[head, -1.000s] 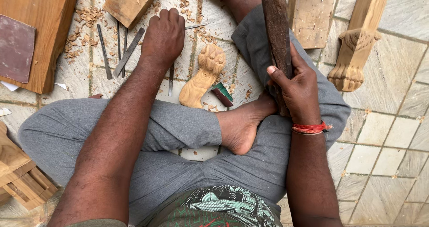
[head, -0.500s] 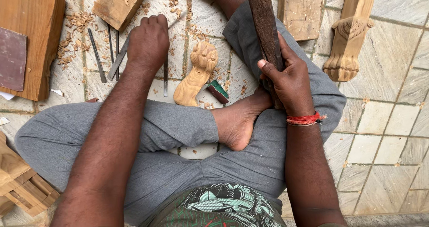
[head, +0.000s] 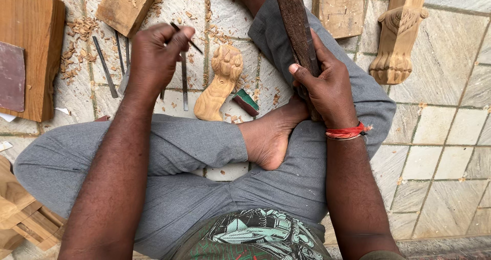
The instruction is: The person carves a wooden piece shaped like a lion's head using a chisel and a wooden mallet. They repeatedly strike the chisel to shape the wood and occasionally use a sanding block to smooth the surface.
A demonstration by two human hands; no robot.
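Observation:
I sit cross-legged on a tiled floor. My left hand (head: pixel 153 58) is closed around a thin metal carving chisel (head: pixel 188 41), lifted just above a row of chisels (head: pixel 105 65) lying on the floor. My right hand (head: pixel 327 86) grips a long dark wooden mallet (head: pixel 296 24) that rests upright against my right leg. A small carved light-wood paw piece (head: pixel 221 83) lies on the floor between my hands, close to my bare foot (head: pixel 271 137).
A thick wood block (head: pixel 30 50) with a dark sandpaper sheet (head: pixel 11 76) lies far left. Wood offcuts (head: pixel 128 4), (head: pixel 340 6) lie at the top. A carved furniture leg (head: pixel 399 35) lies top right. Wood shavings litter the tiles; a small red-green block (head: pixel 246 101) sits by the carving.
My left hand, which lay flat over the chisels, has closed on one and lifted it off the floor. The right hand stays on the mallet.

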